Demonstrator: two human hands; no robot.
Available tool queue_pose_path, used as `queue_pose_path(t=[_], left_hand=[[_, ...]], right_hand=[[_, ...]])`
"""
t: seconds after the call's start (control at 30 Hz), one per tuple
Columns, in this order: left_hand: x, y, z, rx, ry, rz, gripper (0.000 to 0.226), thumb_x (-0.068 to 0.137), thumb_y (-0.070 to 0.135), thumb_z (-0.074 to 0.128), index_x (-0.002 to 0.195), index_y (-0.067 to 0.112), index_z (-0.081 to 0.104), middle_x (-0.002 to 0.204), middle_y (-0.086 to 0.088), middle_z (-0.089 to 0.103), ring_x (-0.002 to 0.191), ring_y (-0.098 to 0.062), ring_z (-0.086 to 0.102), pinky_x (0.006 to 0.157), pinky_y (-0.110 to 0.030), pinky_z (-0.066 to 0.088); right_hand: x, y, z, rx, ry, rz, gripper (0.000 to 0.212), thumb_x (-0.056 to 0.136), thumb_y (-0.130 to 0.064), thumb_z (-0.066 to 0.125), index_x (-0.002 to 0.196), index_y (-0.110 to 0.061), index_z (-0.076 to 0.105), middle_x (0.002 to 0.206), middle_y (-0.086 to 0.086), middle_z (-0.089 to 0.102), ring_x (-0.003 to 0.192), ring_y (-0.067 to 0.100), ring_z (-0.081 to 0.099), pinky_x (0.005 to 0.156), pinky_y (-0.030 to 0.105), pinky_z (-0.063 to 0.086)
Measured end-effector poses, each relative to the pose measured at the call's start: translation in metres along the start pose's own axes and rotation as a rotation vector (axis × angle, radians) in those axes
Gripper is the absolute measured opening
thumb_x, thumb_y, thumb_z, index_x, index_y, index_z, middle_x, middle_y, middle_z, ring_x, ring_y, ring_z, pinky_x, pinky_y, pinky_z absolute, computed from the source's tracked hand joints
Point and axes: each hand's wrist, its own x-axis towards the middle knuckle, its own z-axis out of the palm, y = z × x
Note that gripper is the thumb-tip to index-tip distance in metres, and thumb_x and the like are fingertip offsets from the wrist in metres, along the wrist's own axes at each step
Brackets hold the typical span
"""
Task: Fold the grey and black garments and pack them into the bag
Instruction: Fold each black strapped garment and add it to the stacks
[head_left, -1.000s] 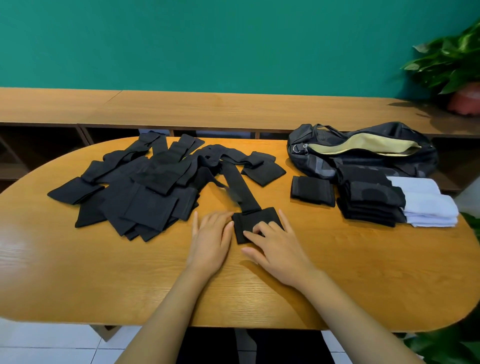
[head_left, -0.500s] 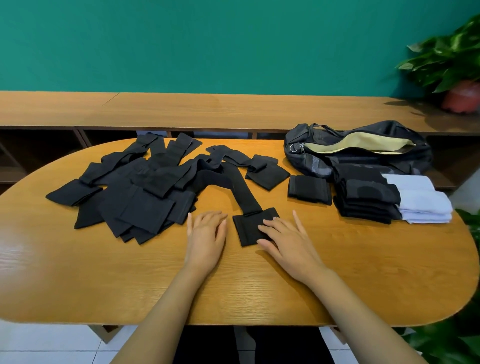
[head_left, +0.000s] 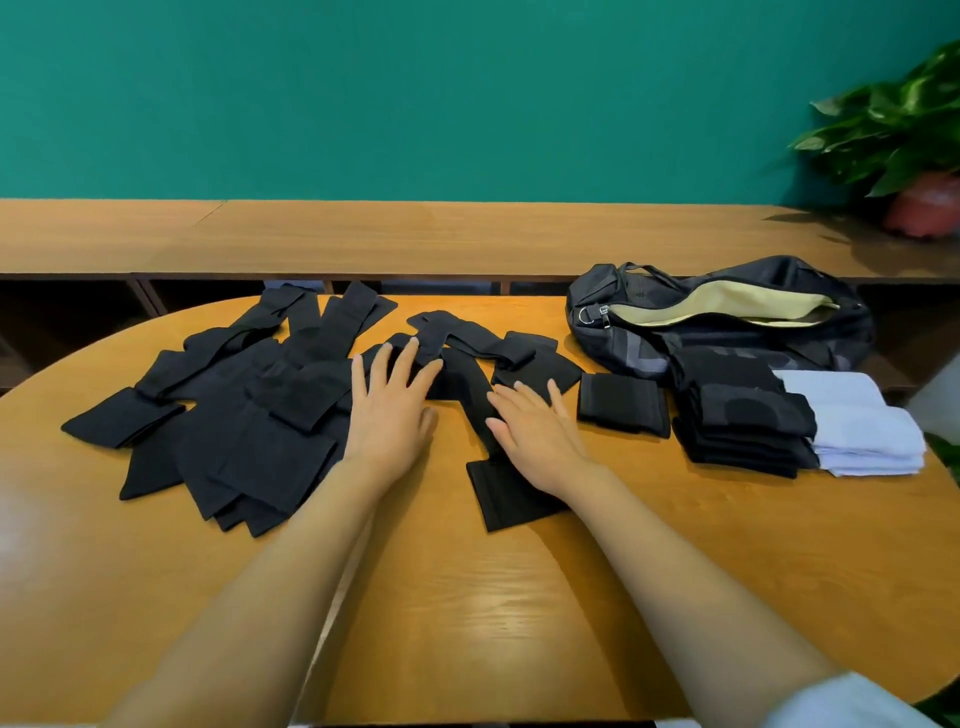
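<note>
A long black garment lies stretched along the table, its folded end nearest me. My right hand rests flat on its middle with straight fingers. My left hand lies flat with spread fingers on the edge of a loose heap of black garments at the left. An open black bag with a pale lining sits at the back right. In front of it stand a stack of folded black pieces, a single folded black piece and folded white ones.
The oval wooden table has bare wood in front of my arms. A long wooden shelf runs behind it against a green wall. A potted plant stands at the far right on the shelf.
Both hands slid away from me: the right from the garment's folded near end up along its strip, the left from bare table onto the heap's edge.
</note>
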Motion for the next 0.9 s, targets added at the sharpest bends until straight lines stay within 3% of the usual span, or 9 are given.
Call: queue_pose_path(t=[0.13,0.27,0.37,0.43,0.5,0.6,0.73,0.9], left_hand=[[0.029,-0.016,0.014,0.212,-0.266,-0.006,0.051,0.103,0.045,0.033,0.150,0.048,0.014,0.163,-0.004,-0.012,0.144,-0.049,-0.004,0.107,-0.070,-0.012],[0.041,-0.018,0.028,0.272,-0.367,-0.091,0.048,0.105,0.036,0.032,0.150,0.047,0.019,0.160,-0.005,-0.024,0.142,-0.048,0.010,0.110,-0.071,-0.001],[0.049,-0.016,0.034,0.259,-0.349,-0.162,0.057,0.102,0.022,0.040,0.151,0.043,0.019,0.159,-0.007,-0.025,0.138,-0.043,0.020,0.112,-0.068,0.006],[0.053,-0.016,0.036,0.237,-0.348,-0.193,0.055,0.101,0.019,0.041,0.150,0.039,0.025,0.160,-0.007,-0.024,0.137,-0.043,0.022,0.112,-0.067,0.006],[0.057,-0.018,0.038,0.236,-0.352,-0.218,0.048,0.100,0.017,0.043,0.145,0.033,0.037,0.160,-0.007,-0.022,0.135,-0.043,0.023,0.113,-0.068,0.008],[0.065,-0.019,0.039,0.220,-0.361,-0.264,0.048,0.099,0.014,0.042,0.144,0.031,0.039,0.161,-0.008,-0.019,0.135,-0.044,0.023,0.113,-0.067,0.009],[0.071,-0.021,0.037,0.231,-0.417,-0.306,0.024,0.096,0.013,0.046,0.116,0.020,0.059,0.161,-0.008,-0.017,0.134,-0.042,0.024,0.113,-0.066,0.013],[0.076,-0.024,0.038,0.160,-0.429,-0.308,0.035,0.103,0.027,0.036,0.137,0.028,0.046,0.162,-0.005,-0.015,0.137,-0.043,0.021,0.112,-0.066,0.011]], right_hand=[[0.030,-0.006,0.013,-0.056,-0.103,-0.031,0.056,0.105,-0.044,0.020,0.155,-0.018,0.019,0.162,-0.001,0.018,0.150,0.017,0.006,0.120,0.044,-0.007],[0.029,-0.008,0.026,-0.074,-0.070,-0.038,0.073,0.099,-0.058,0.005,0.153,-0.014,0.025,0.159,0.002,0.027,0.149,0.019,0.012,0.120,0.039,-0.007],[0.013,-0.012,0.031,-0.052,-0.019,-0.045,0.103,0.080,-0.067,-0.021,0.152,-0.012,0.027,0.159,0.003,0.027,0.149,0.020,0.010,0.117,0.036,-0.009],[0.002,-0.012,0.034,-0.013,-0.015,-0.044,0.110,0.074,-0.069,-0.030,0.153,-0.014,0.024,0.160,0.002,0.024,0.150,0.018,0.007,0.116,0.034,-0.012],[-0.008,-0.010,0.036,0.019,-0.022,-0.037,0.112,0.073,-0.070,-0.032,0.154,-0.015,0.023,0.160,0.000,0.022,0.150,0.017,0.005,0.116,0.034,-0.013],[-0.016,-0.007,0.034,0.026,-0.026,-0.022,0.105,0.077,-0.069,-0.027,0.154,-0.018,0.023,0.161,-0.002,0.022,0.150,0.015,0.003,0.117,0.035,-0.011],[-0.018,-0.014,0.031,0.014,-0.049,-0.005,0.100,0.078,-0.066,-0.021,0.154,-0.016,0.021,0.161,-0.001,0.020,0.150,0.016,-0.001,0.117,0.037,-0.014],[-0.021,-0.019,0.022,0.073,-0.042,-0.009,0.110,0.074,-0.072,-0.027,0.153,-0.016,0.026,0.159,0.000,0.026,0.150,0.017,-0.001,0.121,0.042,-0.009]])
